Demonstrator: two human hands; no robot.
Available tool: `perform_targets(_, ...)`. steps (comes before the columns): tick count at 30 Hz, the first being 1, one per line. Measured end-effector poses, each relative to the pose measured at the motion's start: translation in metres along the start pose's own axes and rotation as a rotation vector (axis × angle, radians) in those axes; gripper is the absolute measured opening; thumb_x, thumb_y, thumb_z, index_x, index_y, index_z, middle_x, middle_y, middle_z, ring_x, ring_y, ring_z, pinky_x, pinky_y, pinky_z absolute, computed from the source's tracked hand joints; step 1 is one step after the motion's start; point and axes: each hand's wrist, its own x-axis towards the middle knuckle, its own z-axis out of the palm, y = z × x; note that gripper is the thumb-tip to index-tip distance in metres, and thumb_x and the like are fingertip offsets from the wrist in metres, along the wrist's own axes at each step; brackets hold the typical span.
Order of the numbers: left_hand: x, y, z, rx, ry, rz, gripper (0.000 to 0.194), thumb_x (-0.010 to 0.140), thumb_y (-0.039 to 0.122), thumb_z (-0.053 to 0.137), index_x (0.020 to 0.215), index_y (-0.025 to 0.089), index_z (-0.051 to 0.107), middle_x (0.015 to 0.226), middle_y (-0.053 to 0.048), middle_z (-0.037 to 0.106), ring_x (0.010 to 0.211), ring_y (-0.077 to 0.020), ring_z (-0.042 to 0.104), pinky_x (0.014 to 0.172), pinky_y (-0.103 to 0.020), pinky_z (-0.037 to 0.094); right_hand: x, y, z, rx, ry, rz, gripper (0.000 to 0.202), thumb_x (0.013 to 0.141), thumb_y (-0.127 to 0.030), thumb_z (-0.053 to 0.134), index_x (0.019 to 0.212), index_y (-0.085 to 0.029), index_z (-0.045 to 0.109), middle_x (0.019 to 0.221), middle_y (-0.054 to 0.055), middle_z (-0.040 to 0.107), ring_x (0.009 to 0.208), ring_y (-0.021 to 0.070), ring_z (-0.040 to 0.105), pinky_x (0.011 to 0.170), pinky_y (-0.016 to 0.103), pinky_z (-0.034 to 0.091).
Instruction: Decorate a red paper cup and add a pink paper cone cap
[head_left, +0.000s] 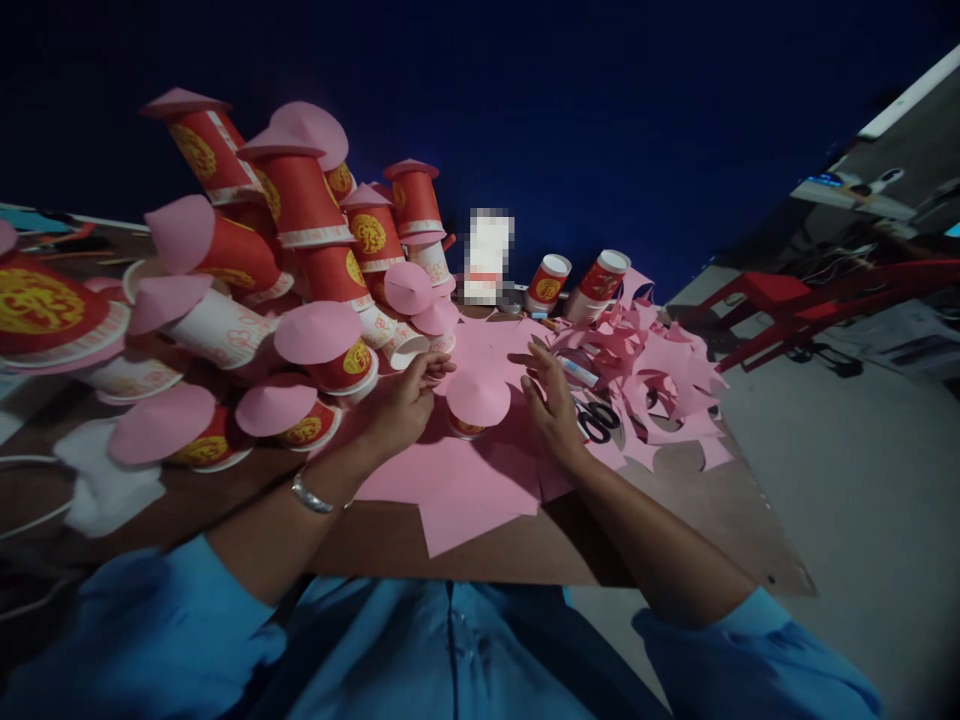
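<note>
In front of me a red paper cup [466, 430] stands with a pink paper cone [481, 396] on top, hiding most of it. Beneath it lie sheets of pink paper [457, 490]. My left hand [412, 400] is held just left of the cone, fingers apart, with nothing in it. To the right, my right hand [551, 398] is likewise open, fingers spread and apart from the cone. Close to the right hand lie scissors [598, 422] with black handles and a white tube-like item [577, 372].
Many red and white cups with pink cone tops [296, 190] are piled at the left. Cut pink paper scraps [660, 370] heap up at the right, behind them two upturned red cups [549, 285]. A red chair [765, 305] stands beyond the table's right edge.
</note>
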Motion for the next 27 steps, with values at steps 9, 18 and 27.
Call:
perform_targets(9, -0.005, 0.034, -0.007, 0.208, -0.270, -0.145, 0.088, 0.058, 0.002, 0.056, 0.144, 0.023, 0.050, 0.154, -0.014, 0.063, 0.143, -0.0314, 0.060, 0.112, -0.048, 0.055, 0.000, -0.017, -0.003, 0.114, -0.075, -0.014, 0.061, 0.105, -0.048, 0.065, 0.158, -0.029, 0.041, 0.143, 0.014, 0.072, 0.143, 0.0274, 0.062, 0.122, 0.058, 0.049)
perform_targets(18, -0.009, 0.056, -0.005, 0.244, -0.345, -0.175, 0.096, 0.065, 0.014, 0.066, 0.157, 0.020, 0.039, 0.158, -0.016, 0.058, 0.131, -0.0321, 0.066, 0.104, -0.045, 0.058, 0.004, -0.030, 0.003, 0.018, -0.197, -0.159, 0.084, 0.101, -0.049, 0.072, 0.168, -0.029, 0.024, 0.148, 0.017, 0.068, 0.143, 0.0332, 0.062, 0.124, 0.063, 0.043)
perform_targets(27, 0.000, 0.034, -0.003, -0.475, -0.055, -0.316, 0.040, 0.081, 0.027, 0.070, 0.120, 0.024, 0.061, 0.127, -0.009, 0.078, 0.128, -0.0269, 0.069, 0.114, -0.048, 0.050, 0.003, -0.031, 0.003, -0.079, -0.224, -0.142, 0.084, 0.100, -0.049, 0.072, 0.167, -0.029, 0.026, 0.141, 0.015, 0.073, 0.151, 0.0338, 0.054, 0.125, 0.066, 0.040)
